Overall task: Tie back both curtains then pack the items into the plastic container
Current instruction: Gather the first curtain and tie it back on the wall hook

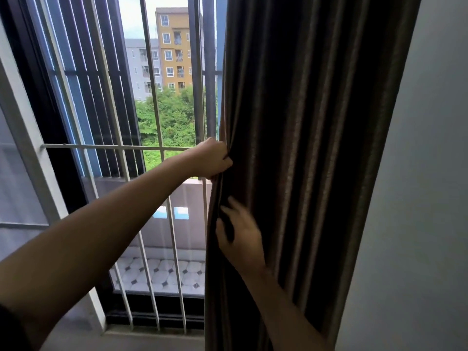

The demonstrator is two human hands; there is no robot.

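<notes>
A dark brown pleated curtain (316,148) hangs on the right side of the window, bunched toward the wall. My left hand (211,159) grips its left edge at about mid height, fingers curled round the fabric. My right hand (240,236) is lower down on the same edge, blurred, with its thumb and fingers round a fold of the cloth. No tie-back, second curtain or plastic container is in view.
White window bars (119,147) cover the glass behind my left arm. A pale grey wall (417,198) stands right of the curtain. Beyond the glass lie a tiled balcony floor (162,274), trees and apartment blocks.
</notes>
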